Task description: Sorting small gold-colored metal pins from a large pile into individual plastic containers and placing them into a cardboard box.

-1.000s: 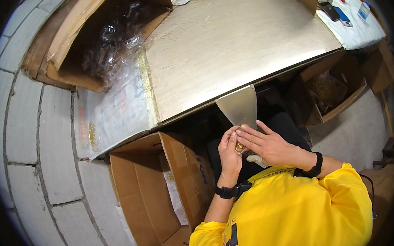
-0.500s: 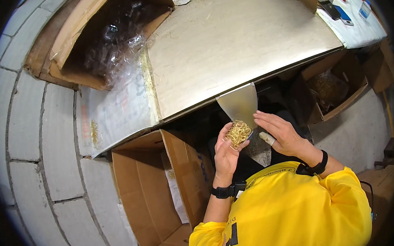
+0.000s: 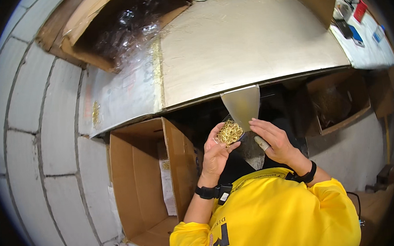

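Note:
My left hand (image 3: 214,157) grips a small clear box, its fingers and thumb around the sides. A tangle of gold-coloured wire pieces (image 3: 229,132) fills the box to the top; their exact kind is too small to tell. Just to the right, a tapered translucent chute (image 3: 242,106) hangs from the table edge, its narrow lower end beside the box. My right hand (image 3: 277,143) holds nothing visible, with its fingers stretched out at the chute's lower right edge. A pale cover (image 3: 261,143) wraps its thumb.
Beyond the chute lies the pale tabletop (image 3: 246,43). A carton of clear plastic boxes (image 3: 132,27) tips open at the far left. An upright carton (image 3: 140,189) stands at my left, another carton (image 3: 341,123) under the table at right. Phones (image 3: 356,36) lie far right.
The box in my left hand has shifted slightly left and tilted more level. My right hand stays by the chute, a little lower. The whole view has shifted and turned somewhat.

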### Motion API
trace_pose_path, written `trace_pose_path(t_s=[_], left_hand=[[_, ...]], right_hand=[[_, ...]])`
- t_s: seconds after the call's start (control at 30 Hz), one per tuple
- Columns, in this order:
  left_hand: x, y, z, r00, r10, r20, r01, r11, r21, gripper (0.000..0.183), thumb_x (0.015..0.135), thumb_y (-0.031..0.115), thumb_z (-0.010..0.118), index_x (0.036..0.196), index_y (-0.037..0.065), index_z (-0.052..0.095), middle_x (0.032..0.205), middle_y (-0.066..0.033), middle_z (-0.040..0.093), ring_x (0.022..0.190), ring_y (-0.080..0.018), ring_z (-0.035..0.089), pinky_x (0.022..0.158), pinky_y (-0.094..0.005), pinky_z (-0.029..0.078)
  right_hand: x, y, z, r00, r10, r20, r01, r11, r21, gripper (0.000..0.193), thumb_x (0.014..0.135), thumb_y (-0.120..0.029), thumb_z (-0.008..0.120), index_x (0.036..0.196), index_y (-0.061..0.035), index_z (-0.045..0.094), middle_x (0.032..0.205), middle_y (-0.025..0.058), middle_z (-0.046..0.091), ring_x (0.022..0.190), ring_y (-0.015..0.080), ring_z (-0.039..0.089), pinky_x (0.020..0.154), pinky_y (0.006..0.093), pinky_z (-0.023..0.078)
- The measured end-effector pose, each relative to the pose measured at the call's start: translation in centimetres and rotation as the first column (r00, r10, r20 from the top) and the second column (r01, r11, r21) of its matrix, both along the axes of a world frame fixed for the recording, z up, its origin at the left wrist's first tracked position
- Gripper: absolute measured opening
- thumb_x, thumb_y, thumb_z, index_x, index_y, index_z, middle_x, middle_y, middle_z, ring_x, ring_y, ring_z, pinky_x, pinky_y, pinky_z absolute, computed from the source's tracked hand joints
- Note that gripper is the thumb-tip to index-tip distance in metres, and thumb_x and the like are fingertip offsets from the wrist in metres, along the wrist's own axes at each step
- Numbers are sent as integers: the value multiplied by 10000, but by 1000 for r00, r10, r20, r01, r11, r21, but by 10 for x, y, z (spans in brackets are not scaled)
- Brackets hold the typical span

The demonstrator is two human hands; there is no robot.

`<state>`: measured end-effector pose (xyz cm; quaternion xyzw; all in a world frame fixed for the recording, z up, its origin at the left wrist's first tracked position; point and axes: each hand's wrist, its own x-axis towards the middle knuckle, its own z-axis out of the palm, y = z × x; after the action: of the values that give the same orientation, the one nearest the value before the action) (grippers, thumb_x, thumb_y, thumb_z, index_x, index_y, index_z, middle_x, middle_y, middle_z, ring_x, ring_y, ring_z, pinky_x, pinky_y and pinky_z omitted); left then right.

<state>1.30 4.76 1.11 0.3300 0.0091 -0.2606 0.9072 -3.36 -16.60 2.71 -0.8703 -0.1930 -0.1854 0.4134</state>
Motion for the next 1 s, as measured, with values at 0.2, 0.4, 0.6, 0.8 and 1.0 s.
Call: trace_pose_path(t_s=[0.2,0.4,0.6,0.8,1.0], left_hand=[[5,38,20,987,153,58,-163,938,305,357,909,96,555,1236,-4,453,1138,-147,585,989,-230,630,718,-344,598],[5,104,39,954,280,111,-301,890,342,293,939,126,522,1206,10,488,1084,-115,613,938,-200,645,667,-318,603],[9,220,34,884,445,142,-466,822,327,439,1004,376,328,1189,23,512,1103,-127,609,944,-219,636,667,-337,593],[-19,330,-44,768,640,37,-563,645,517,336,983,295,409,1151,42,551,1110,-109,608,951,-213,630,747,-394,573],[-73,390,-202,596,783,-178,-476,524,706,227,920,186,504,1065,44,606,997,-76,627,865,-190,616,720,-374,539]], right_hand=[[-9,-2,-6,1000,-7,-30,7,1000,-5,397,731,87,597,1117,-2,571,1166,165,589,1039,330,592,863,361,510],[-9,7,4,995,2,-97,-7,999,-50,431,708,87,581,1127,-14,570,1174,166,585,1035,349,586,871,378,489],[-2,21,12,988,-34,-154,15,992,-122,364,782,97,561,1132,-3,568,1202,165,577,1074,341,580,911,343,463],[19,42,13,979,-37,-203,-10,974,-226,430,763,148,499,1151,-26,564,1241,153,559,1118,331,561,972,345,430],[33,64,14,970,-23,-243,-64,936,-345,481,758,170,478,1179,-48,557,1261,142,549,1127,315,560,972,344,439]])
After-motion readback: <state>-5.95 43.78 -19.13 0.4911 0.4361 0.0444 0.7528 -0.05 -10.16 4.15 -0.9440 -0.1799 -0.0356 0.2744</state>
